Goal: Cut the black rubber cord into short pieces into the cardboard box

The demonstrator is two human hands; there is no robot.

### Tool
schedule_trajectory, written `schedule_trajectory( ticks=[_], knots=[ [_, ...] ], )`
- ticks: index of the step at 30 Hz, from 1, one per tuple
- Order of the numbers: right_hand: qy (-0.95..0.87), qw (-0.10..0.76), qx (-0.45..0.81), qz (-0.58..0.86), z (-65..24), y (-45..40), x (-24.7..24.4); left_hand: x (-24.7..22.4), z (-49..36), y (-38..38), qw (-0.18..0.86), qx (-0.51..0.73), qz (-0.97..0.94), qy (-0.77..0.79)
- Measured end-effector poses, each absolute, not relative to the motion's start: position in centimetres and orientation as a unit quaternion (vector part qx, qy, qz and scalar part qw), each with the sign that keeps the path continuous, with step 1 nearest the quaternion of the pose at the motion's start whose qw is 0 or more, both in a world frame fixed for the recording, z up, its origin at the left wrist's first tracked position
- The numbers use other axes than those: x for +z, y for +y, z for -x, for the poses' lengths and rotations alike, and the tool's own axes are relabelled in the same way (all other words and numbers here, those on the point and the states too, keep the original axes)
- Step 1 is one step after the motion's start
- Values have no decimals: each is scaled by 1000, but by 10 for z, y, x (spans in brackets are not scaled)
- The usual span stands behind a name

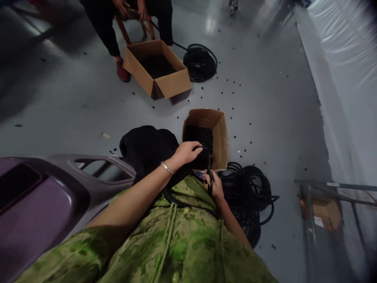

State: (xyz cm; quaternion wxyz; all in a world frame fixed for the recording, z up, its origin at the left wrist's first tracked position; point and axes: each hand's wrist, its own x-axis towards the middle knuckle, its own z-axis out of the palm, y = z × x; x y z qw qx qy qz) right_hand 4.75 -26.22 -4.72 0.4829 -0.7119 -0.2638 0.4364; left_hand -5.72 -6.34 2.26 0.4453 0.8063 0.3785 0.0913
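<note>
My left hand (187,152), with a silver bangle at the wrist, is held over the near part of an open cardboard box (220,135). Its thumb and forefinger pinch the end of a black hose, which is hard to see against the dark contents. Small black pieces (203,135) fill the lower part of the box. Wrapped around dark handles, my right hand (216,188) grips a pair of scissors (210,173), blades pointing up toward the hose end. A stretch of black hose (170,195) crosses my lap.
A coiled black hose (250,188) lies on the floor at my right. Ahead, another person's hands (134,10) are above a larger cardboard box (173,83), beside another hose coil (200,63). Black bits dot the floor. A purple chair (44,208) holds a phone (20,182).
</note>
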Motion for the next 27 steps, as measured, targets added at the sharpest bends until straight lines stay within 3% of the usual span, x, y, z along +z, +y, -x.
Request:
schedule_trajectory(
  ticks=[9, 20, 27],
  knots=[
    [-307, 474, 405, 719, -42, -245, -54, 17, 60, -72, 507, 49, -747, 428],
    [-330, 459, 352, 746, -48, -271, -48, 39, 35, -79, 426, -48, -831, 354],
    [-304, 436, 353, 770, -58, -258, -55, 6, 25, -70, 539, -44, -769, 341]
  ],
)
